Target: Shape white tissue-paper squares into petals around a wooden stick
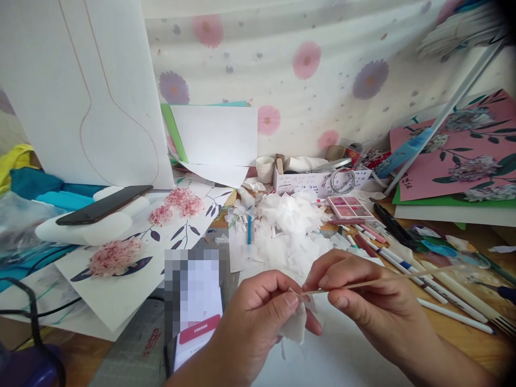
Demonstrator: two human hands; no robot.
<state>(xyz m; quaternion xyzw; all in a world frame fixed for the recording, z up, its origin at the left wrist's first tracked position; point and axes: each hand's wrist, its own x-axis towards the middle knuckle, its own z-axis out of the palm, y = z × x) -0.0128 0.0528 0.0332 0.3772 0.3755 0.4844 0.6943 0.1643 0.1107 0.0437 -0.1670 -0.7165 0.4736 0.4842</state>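
Between the thumb and fingers of my left hand [268, 306] is a small piece of white tissue paper [296, 325], hanging down over the white sheet below. My right hand [358, 290] pinches a thin wooden stick [387, 278], whose tip meets the tissue at my left fingertips. The stick's other end points off to the right. Just beyond both hands lies a heap of cut white tissue pieces [292, 220]. Whether the tissue is wrapped around the stick tip is hidden by my fingers.
Left of my hands lies a phone [199, 322] with a lit screen. Farther left are pink paper flowers [115, 257] on a white sheet. Several pens [455, 314] lie to the right. A small palette [350, 208], paper cups [265, 169] and a white box [302, 183] stand behind the tissue.
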